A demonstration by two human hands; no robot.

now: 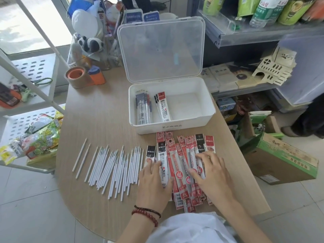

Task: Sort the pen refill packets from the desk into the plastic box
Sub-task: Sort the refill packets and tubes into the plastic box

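Both hands, left hand (154, 181) and right hand (210, 174), press flat with fingers spread, holding nothing, on overlapping pen refill packets (182, 165); sliding could scatter them into the loose white refills (112, 167).

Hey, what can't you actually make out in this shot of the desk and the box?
Head view only:
- Packets under the left hand and right hand: count hidden by hands and overlap.
- Print on the packets in the box: too small.
- Things behind the lid: blurred by plastic.
- Bottles: cut off by the top edge.
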